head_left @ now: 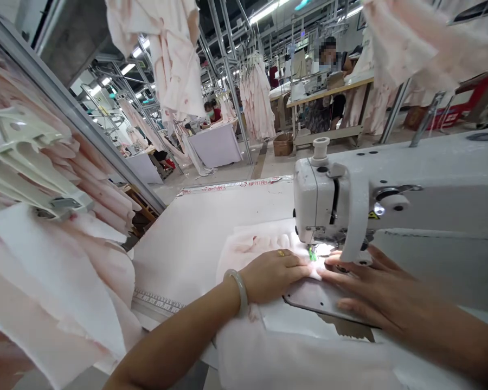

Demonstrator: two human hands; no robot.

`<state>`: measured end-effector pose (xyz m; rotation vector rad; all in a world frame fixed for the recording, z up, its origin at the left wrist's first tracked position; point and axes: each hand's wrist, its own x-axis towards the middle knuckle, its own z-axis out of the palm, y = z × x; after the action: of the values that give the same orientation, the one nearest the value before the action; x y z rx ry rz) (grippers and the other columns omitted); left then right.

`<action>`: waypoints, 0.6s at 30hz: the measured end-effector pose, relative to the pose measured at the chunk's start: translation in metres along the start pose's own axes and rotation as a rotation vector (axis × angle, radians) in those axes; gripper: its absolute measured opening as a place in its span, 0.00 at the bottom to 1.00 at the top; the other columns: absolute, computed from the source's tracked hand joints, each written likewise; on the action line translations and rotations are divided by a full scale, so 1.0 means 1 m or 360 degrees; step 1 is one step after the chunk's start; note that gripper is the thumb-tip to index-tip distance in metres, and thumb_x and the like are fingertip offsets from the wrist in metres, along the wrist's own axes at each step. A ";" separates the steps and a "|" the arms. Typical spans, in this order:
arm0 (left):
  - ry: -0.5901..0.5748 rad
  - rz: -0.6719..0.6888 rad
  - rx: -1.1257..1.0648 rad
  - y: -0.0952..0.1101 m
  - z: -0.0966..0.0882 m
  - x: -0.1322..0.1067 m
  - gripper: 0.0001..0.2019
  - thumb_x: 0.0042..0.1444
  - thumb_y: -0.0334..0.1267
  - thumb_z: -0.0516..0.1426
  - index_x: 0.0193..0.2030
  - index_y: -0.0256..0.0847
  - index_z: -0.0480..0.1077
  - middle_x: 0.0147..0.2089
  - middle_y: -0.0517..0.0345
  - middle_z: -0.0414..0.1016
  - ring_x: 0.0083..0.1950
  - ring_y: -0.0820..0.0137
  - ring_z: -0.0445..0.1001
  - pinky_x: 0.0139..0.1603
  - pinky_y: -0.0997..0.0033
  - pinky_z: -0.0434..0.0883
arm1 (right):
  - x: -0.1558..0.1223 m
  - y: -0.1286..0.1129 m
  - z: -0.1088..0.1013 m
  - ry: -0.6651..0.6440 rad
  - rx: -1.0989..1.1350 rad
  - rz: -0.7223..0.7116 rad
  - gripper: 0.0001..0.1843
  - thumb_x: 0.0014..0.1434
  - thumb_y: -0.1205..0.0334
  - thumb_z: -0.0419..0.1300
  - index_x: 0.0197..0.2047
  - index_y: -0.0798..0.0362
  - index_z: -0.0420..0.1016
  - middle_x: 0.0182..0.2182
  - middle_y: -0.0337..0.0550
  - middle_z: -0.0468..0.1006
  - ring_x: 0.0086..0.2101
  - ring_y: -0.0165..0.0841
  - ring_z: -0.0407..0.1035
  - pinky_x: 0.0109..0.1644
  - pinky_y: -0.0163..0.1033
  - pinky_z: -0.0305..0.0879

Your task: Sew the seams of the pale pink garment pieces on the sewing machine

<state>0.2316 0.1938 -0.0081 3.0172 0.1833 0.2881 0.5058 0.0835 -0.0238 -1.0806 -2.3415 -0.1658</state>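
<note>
A white counter stands in a hall hung with pink garments; left grip and right grip lie open, flat on pale fabric by the sewing machine

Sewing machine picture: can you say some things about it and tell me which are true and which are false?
1. The left hand lies flat on pale fabric beside the sewing machine. True.
2. The left wrist wears a red watch. False: it wears a pale bracelet.
3. The right hand holds scissors. False: it lies open with its fingertips near the needle and holds nothing.
4. Pink garments hang from overhead. True.
5. The sewing machine is black. False: it is white.
</note>
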 end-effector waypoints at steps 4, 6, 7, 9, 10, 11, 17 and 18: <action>-0.0005 -0.0057 0.0037 0.007 0.000 0.002 0.15 0.77 0.27 0.52 0.61 0.33 0.76 0.60 0.40 0.82 0.64 0.59 0.81 0.71 0.60 0.76 | 0.000 -0.001 -0.001 -0.0005 -0.0048 -0.0035 0.36 0.81 0.43 0.55 0.85 0.30 0.49 0.55 0.35 0.87 0.47 0.44 0.83 0.64 0.56 0.71; 0.0004 -0.0070 0.0052 0.009 0.000 0.004 0.14 0.77 0.28 0.51 0.61 0.34 0.76 0.58 0.41 0.82 0.63 0.58 0.81 0.69 0.59 0.77 | -0.003 -0.001 0.002 -0.0011 -0.0050 0.0000 0.36 0.81 0.43 0.54 0.85 0.31 0.48 0.56 0.37 0.87 0.49 0.44 0.83 0.69 0.58 0.67; 0.0014 -0.0076 0.0064 0.009 0.000 0.005 0.15 0.78 0.28 0.51 0.62 0.34 0.75 0.58 0.41 0.82 0.63 0.58 0.80 0.69 0.59 0.77 | -0.005 -0.001 0.004 -0.0019 -0.0047 0.0018 0.36 0.81 0.43 0.54 0.86 0.32 0.48 0.57 0.38 0.86 0.51 0.44 0.82 0.71 0.58 0.65; 0.0027 -0.0076 0.0092 0.008 0.001 0.006 0.15 0.78 0.28 0.50 0.63 0.32 0.74 0.59 0.41 0.82 0.64 0.57 0.80 0.70 0.59 0.76 | -0.009 0.000 0.008 -0.0037 -0.0038 0.0034 0.36 0.81 0.44 0.54 0.85 0.34 0.50 0.58 0.39 0.86 0.52 0.44 0.82 0.74 0.57 0.60; 0.0025 -0.0071 0.0104 0.008 0.001 0.007 0.15 0.78 0.28 0.50 0.63 0.30 0.74 0.58 0.40 0.82 0.64 0.57 0.80 0.70 0.59 0.76 | -0.011 0.000 0.009 -0.0050 -0.0036 0.0032 0.36 0.81 0.45 0.55 0.85 0.34 0.51 0.60 0.39 0.85 0.53 0.44 0.82 0.76 0.56 0.59; 0.0020 -0.0067 0.0109 0.007 0.001 0.007 0.15 0.78 0.27 0.50 0.63 0.28 0.74 0.58 0.39 0.82 0.64 0.56 0.80 0.71 0.58 0.75 | -0.011 0.001 0.010 -0.0056 -0.0038 0.0024 0.36 0.80 0.46 0.57 0.84 0.34 0.53 0.60 0.39 0.85 0.54 0.43 0.82 0.77 0.55 0.57; 0.0009 -0.0141 0.0020 0.007 -0.001 0.006 0.16 0.76 0.26 0.51 0.63 0.34 0.74 0.62 0.39 0.82 0.67 0.58 0.80 0.72 0.57 0.75 | -0.007 0.003 0.008 -0.0023 -0.0086 0.0046 0.34 0.79 0.41 0.58 0.82 0.31 0.59 0.57 0.37 0.87 0.54 0.44 0.82 0.79 0.58 0.52; 0.0012 -0.0147 0.0005 0.007 -0.002 0.005 0.16 0.76 0.27 0.51 0.64 0.35 0.74 0.63 0.40 0.81 0.68 0.58 0.80 0.73 0.56 0.75 | -0.006 0.003 0.008 -0.0018 -0.0097 0.0051 0.33 0.79 0.41 0.57 0.82 0.32 0.58 0.57 0.37 0.87 0.54 0.45 0.82 0.79 0.60 0.51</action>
<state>0.2373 0.1878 -0.0049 3.0001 0.3230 0.2910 0.5077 0.0836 -0.0343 -1.1507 -2.3411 -0.2209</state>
